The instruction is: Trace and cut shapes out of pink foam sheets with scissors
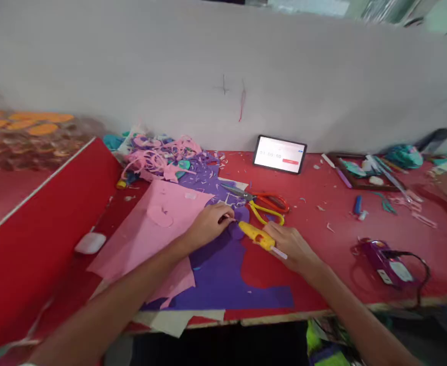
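In my right hand (290, 244) is a small yellow glue gun (256, 235), a white glue stick jutting from its back end. Its nozzle points left, close to the fingertips of my left hand (211, 223). Those fingers are pinched on a small pink piece (229, 217), mostly hidden by the hand. Just below the nozzle lies a rounded purple felt piece (236, 230). Under my left arm spreads a pink felt sheet (170, 203), partly over a purple felt sheet (223, 274). Scissors (271, 203) with red and yellow handles rest just beyond the glue gun, blades spread a little.
Pink and purple scraps (162, 157) are heaped at the back left beside a red partition (55, 229). A tablet (279, 154) leans on the wall. To the right are a dark tray (360, 178), a blue pen-like item (357, 204) and a purple device (385, 262) with a cable.
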`<state>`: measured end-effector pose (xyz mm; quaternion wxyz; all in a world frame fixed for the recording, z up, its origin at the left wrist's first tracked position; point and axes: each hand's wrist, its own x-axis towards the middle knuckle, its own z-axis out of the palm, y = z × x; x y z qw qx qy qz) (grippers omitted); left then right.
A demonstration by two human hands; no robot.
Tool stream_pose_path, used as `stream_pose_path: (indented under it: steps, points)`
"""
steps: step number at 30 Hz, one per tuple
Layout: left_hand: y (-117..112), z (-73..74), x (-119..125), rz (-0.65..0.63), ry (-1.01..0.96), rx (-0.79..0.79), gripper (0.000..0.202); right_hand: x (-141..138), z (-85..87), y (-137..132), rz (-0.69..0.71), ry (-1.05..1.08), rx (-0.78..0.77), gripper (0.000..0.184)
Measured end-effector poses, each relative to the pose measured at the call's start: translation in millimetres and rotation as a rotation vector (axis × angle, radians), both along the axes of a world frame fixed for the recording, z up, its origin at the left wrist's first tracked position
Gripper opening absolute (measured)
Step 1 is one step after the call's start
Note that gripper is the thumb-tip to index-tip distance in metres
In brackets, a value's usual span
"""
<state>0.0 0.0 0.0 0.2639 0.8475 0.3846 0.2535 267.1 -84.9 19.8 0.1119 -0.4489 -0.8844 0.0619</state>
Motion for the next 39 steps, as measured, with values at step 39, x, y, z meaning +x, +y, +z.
stream_pose_path:
  steps: [39]
  points:
    - [-1.5,3.8,3.0,0.01,0.04,0.007,0.007,-3.2,3.0,-3.3,-0.03,0.065,0.021,0.025]
